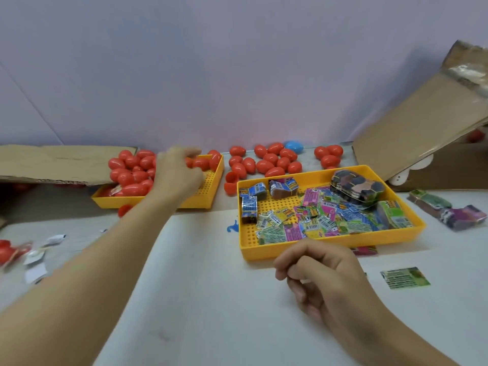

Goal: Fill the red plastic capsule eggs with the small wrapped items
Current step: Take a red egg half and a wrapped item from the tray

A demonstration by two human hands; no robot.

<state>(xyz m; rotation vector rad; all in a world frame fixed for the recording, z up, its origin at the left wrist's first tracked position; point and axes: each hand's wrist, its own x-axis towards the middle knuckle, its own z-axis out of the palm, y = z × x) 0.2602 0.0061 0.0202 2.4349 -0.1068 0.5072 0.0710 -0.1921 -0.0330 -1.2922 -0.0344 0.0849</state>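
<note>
Nearest, the right hand (320, 280) hovers over the white table (211, 299), just in front of the near wall of the right yellow tray (264, 253). Its fingers are curled with thumb against fingertips; whether they pinch anything cannot be told. To its right a single green wrapped item (405, 277) lies flat on the table, apart from the tray.

The right tray holds a heap of small wrapped items (317, 220) in pink, green and blue, with a few blue packs (249, 206) along its left wall and a dark bundled stack (356, 187) at its far right corner. Another bundle (449, 211) lies on the table toward the right edge.

At the left edge sit scraps of white paper (39, 254) and red pieces (8, 250).

Farther off, the left hand (178, 169) reaches over the left yellow tray (208, 191), blurred, fingers spread loosely above the red capsule eggs (132, 171) piled there; a grip cannot be made out. A cardboard flap (52, 162) overhangs that tray's left end.

Along the far edge, by the wall, more red eggs (266, 162) lie loose, with one blue egg (294, 146) among them. A cardboard box (422, 122) leans at the far right corner.
</note>
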